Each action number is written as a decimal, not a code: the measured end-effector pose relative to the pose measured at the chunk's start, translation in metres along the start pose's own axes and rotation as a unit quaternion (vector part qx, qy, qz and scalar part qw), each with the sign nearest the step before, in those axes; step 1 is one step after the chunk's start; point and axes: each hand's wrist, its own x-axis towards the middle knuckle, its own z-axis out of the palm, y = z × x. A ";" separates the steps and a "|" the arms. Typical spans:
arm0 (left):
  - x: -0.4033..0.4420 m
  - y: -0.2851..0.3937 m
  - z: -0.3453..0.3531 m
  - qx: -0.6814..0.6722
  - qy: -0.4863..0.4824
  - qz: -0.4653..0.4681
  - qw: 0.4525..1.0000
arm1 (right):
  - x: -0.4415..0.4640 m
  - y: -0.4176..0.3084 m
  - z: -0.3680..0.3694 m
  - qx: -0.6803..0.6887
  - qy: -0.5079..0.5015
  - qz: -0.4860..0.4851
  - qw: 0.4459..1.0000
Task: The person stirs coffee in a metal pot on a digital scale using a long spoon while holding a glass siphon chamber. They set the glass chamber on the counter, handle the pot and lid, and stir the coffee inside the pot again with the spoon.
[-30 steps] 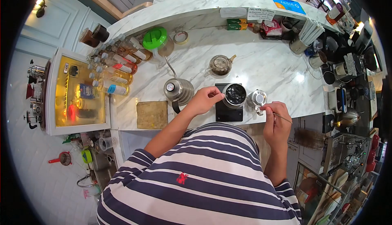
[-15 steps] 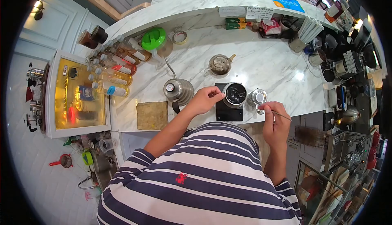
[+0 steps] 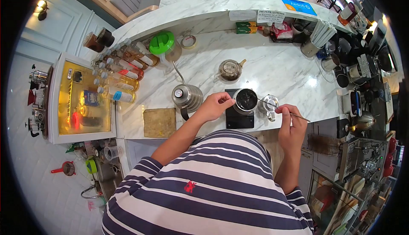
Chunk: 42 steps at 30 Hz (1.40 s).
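Note:
A round metal cup with dark black contents stands on a black scale at the counter's front. My left hand is closed, thumb and fingertips pinched at the cup's left rim. In my right hand, a thin long-handled metal spoon slants down towards the cup; its far end is near the cup's right rim. Beneath the spoon, to the cup's right, stands a small clear jug with a handle. Behind the cup sits a glass teapot.
To the left are a gooseneck kettle, a folded brown cloth, several bottles and a green-lidded jug. Straws in a holder and metal cups crowd the right end. A raised marble ledge borders the back.
The spoon has come out of the dark contents towards the right rim as my right hand shifted slightly right. My left hand stays at the cup.

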 end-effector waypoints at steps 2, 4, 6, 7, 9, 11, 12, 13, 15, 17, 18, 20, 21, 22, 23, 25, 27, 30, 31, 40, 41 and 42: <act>0.000 -0.001 0.000 0.005 0.000 0.007 1.000 | 0.000 -0.001 -0.002 -0.010 -0.001 0.006 1.000; 0.000 0.000 0.000 0.006 0.003 0.008 1.000 | -0.001 -0.008 -0.007 -0.010 -0.018 0.018 1.000; -0.001 0.002 0.001 0.006 0.009 0.004 1.000 | -0.003 -0.006 0.000 0.011 -0.012 0.007 1.000; -0.001 0.001 0.001 0.006 0.008 0.006 1.000 | -0.004 -0.004 0.002 0.021 -0.009 0.001 1.000; -0.001 0.002 0.001 0.006 0.008 0.009 1.000 | -0.001 -0.004 0.003 0.015 0.002 0.011 1.000; -0.003 0.004 0.000 0.000 0.005 -0.001 1.000 | 0.001 -0.001 0.001 0.007 0.007 0.009 1.000; -0.003 0.006 0.000 -0.002 0.003 -0.006 1.000 | 0.001 0.001 -0.003 0.002 0.006 0.002 1.000; -0.003 0.005 0.000 0.002 0.005 -0.005 1.000 | 0.001 0.002 -0.005 -0.004 0.005 -0.004 1.000; -0.003 0.003 0.001 0.011 0.008 -0.005 1.000 | 0.000 -0.003 -0.006 -0.006 -0.008 0.007 1.000; -0.003 0.001 0.002 0.008 0.014 0.000 1.000 | 0.000 -0.005 -0.003 0.005 -0.014 0.003 1.000; -0.003 0.002 0.003 0.007 0.017 0.004 1.000 | -0.001 -0.001 0.002 0.017 -0.012 -0.007 1.000; -0.003 0.003 0.002 -0.003 0.012 0.002 1.000 | -0.002 0.001 0.007 0.030 -0.003 -0.014 0.999; -0.003 0.003 0.002 -0.008 0.010 0.001 1.000 | -0.001 0.001 0.005 0.015 -0.001 -0.018 1.000; -0.003 0.002 0.002 -0.007 0.012 0.001 1.000 | 0.000 0.001 0.002 0.000 0.001 -0.021 1.000; -0.002 0.000 0.002 -0.005 0.013 0.002 1.000 | 0.000 -0.001 -0.001 -0.015 0.004 -0.024 1.000; -0.003 0.000 0.002 0.000 0.014 0.000 1.000 | 0.001 -0.005 -0.005 -0.017 -0.014 -0.040 0.999; -0.003 0.002 0.002 0.007 0.015 -0.005 1.000 | 0.000 -0.006 -0.004 -0.012 -0.022 -0.054 0.998; -0.002 0.000 0.002 0.005 0.013 -0.002 1.000 | -0.001 -0.003 0.004 -0.003 -0.016 -0.065 0.998; -0.001 0.000 0.002 0.003 0.012 0.001 1.000 | -0.001 -0.001 0.005 -0.008 -0.008 -0.063 0.998; -0.002 0.002 0.003 -0.002 0.013 -0.004 1.000 | -0.001 -0.005 0.002 -0.014 -0.033 -0.072 0.997; -0.002 0.001 0.003 -0.005 0.013 0.001 1.000 | -0.001 -0.003 0.005 -0.011 -0.036 -0.081 0.996; -0.002 0.001 0.003 -0.008 0.014 0.005 1.000 | 0.000 -0.004 0.005 -0.015 -0.026 -0.071 0.997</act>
